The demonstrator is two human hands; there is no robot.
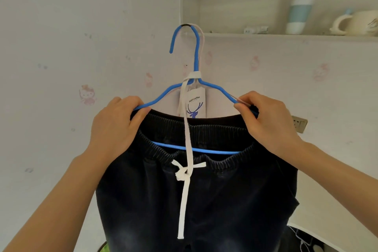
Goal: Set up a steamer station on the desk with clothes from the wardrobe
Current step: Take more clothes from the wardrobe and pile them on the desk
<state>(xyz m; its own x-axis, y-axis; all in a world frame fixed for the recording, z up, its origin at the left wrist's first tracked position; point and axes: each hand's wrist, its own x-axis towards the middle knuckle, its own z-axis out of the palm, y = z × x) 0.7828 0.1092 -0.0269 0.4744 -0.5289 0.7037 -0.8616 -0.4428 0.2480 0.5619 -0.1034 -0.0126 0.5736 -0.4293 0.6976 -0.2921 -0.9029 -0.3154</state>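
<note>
Centre frame: your left hand and right hand are gripping, fingers curled, the ends of the hanger carrying dark trousers.

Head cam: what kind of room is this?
Probably a home bedroom: cartoon-cat wallpaper, a white wall shelf with a tumbler and mug, and dark trousers on a blue hanger gripped by the left hand and right hand.

head cam | worn on head | faces forward at wall | close on hanger | single view
</note>
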